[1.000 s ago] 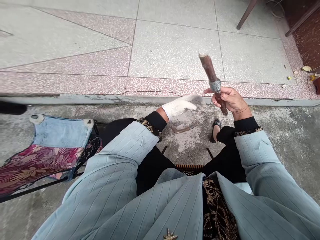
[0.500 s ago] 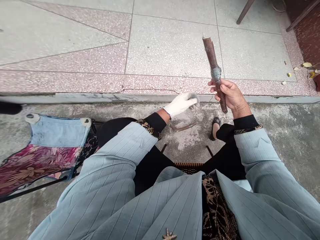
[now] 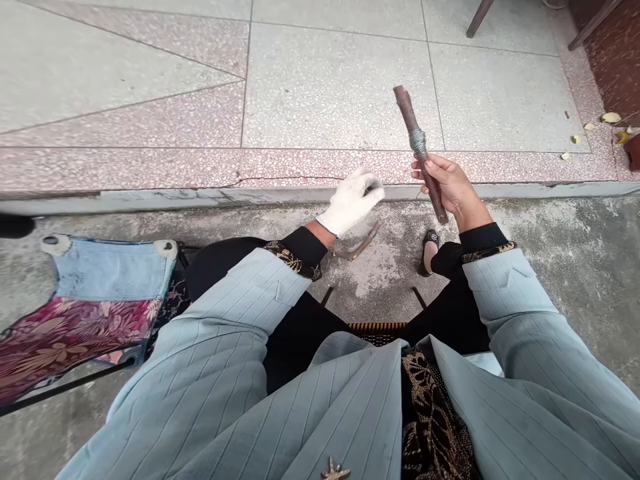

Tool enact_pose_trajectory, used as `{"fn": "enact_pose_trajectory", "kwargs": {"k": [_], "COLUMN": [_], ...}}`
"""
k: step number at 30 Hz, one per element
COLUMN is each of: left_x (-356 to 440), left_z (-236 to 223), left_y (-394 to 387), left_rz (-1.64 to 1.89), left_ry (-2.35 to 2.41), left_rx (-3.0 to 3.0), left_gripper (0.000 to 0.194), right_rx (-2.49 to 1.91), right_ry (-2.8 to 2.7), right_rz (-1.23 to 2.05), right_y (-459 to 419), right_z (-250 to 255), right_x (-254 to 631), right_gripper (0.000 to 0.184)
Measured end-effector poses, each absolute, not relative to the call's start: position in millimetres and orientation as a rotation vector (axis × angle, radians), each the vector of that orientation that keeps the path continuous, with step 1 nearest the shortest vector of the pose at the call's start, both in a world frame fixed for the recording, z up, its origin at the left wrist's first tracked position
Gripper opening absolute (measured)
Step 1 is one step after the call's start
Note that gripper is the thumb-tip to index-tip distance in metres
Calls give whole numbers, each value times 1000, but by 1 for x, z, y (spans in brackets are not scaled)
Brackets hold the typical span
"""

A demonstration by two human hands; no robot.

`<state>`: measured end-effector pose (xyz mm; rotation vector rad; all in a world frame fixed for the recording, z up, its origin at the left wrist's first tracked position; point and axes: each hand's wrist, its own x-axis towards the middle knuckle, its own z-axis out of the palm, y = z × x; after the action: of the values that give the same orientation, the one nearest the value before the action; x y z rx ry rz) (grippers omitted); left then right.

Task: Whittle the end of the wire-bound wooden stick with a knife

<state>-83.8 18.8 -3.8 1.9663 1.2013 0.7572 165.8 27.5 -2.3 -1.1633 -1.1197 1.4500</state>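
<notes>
My right hand (image 3: 453, 187) is closed round the lower part of a dark brown stick (image 3: 406, 110). Thin grey wire (image 3: 417, 141) is wound in a thick band about the stick's middle, just above my fingers. The stick leans, its top to the left. My left hand (image 3: 354, 200), in a white knit glove, is apart from it on the left, fingers curled towards the thumb; what they hold, if anything, is too small to make out. Just below the glove shows a second, bent stick (image 3: 359, 247); I cannot tell whether it touches the ground.
A raised terrazzo step (image 3: 320, 87) with a cracked pink edge runs across in front. To the left stands a folding chair (image 3: 100, 320) of denim and flowered cloth. Yellowish peels (image 3: 611, 117) lie at the far right, near a furniture leg (image 3: 480, 17). My shoe (image 3: 427, 253) is on the concrete.
The wire-wound stick has tilted further left, its top lower. My left hand has turned and moved slightly left and up. The bent stick beneath it has swung to a steeper slant.
</notes>
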Motion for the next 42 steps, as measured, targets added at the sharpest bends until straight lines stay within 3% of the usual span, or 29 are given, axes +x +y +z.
{"fn": "enact_pose_trajectory", "kwargs": {"k": [5,10,17,27,36,42], "left_x": [-86,-84,-82,-75,-76,-79], "left_z": [-1,-12,-6,-16,-7,-7], "left_y": [16,20,20,17,18,21], "left_rz": [702,923,884,910,880,861], "left_ry": [1101,916,722,684,878,908], "left_rx": [1765,1198,811,742,839,878], "left_gripper": [14,13,28,21,19,14], "right_rx": [-1161,-1131,-1127,-1008,-1204,-1150], "right_ry": [-1111,-1179,-1309,-1368,-1309,-1300], "right_rz": [1463,1461,1395,1320,1339,1436], "right_y": [29,29,24,29,24,22], "right_z": [-5,-4,-17,-47,-30,-34], "right_x": [158,152,130,99,90,88], "right_gripper": [58,55,61,66,61,73]}}
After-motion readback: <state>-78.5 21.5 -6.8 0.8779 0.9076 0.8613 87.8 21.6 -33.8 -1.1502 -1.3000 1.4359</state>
